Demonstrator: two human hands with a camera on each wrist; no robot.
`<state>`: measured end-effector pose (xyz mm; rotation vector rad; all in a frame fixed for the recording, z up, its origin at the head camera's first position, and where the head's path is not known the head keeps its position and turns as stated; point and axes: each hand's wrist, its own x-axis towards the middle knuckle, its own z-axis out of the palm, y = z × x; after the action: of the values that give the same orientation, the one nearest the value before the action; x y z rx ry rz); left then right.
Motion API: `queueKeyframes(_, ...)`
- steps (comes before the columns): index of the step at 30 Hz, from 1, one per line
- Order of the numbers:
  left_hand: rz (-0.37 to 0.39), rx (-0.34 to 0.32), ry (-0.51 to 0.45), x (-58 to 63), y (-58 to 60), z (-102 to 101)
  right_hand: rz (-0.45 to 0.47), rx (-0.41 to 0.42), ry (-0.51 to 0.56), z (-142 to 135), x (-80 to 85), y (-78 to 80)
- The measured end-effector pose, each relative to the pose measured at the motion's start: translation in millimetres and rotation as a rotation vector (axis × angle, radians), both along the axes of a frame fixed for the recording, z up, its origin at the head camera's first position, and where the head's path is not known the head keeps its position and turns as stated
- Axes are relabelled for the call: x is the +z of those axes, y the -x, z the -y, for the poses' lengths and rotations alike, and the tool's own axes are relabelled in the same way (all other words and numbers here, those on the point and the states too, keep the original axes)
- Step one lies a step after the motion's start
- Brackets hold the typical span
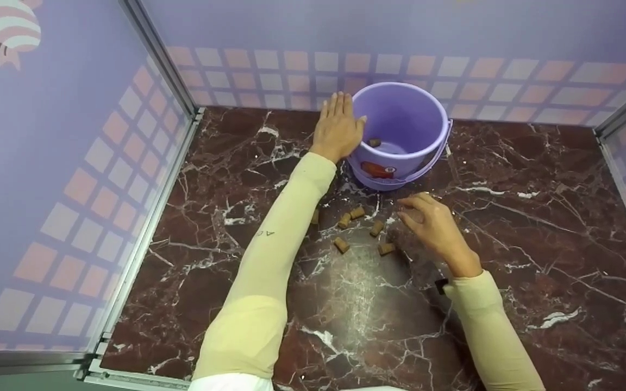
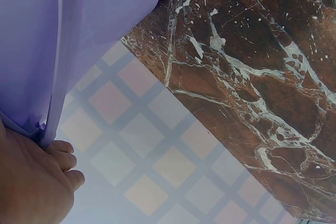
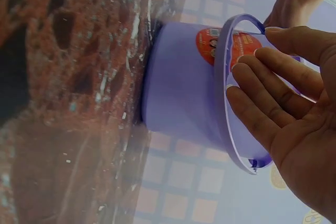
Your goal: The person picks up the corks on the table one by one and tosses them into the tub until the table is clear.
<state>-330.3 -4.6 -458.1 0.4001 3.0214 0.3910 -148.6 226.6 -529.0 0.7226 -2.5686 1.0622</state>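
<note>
A purple bucket (image 1: 383, 174) stands upright at the back of the table, with a small brown cork (image 1: 374, 142) visible inside. My left hand (image 1: 338, 127) rests on its left rim, fingers straight and thumb lying over the edge. In the left wrist view, that hand (image 2: 39, 174) touches the bucket beside the end of its handle (image 2: 63, 51). My right hand (image 1: 427, 222) hovers in front of the bucket, holding nothing. The right wrist view shows its fingers (image 3: 273, 90) extended and apart. Several corks lie loose before the bucket, among them one cork (image 1: 341, 245) nearest me.
Dark red marbled tabletop (image 1: 226, 304) spreads around the bucket. Purple panels with pink and white squares (image 1: 296, 70) stand behind it and at both sides. Metal framing (image 1: 150, 239) runs along the left edge. My left sleeve (image 1: 269, 244) partly covers one cork (image 1: 314, 217).
</note>
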Motion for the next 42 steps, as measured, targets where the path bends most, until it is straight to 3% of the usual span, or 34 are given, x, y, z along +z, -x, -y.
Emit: queueKeyframes(42,0.007,0.001,-0.003,1.5,-5.3,4,0.071,0.071,-0.034,6,-33.2,-18.5)
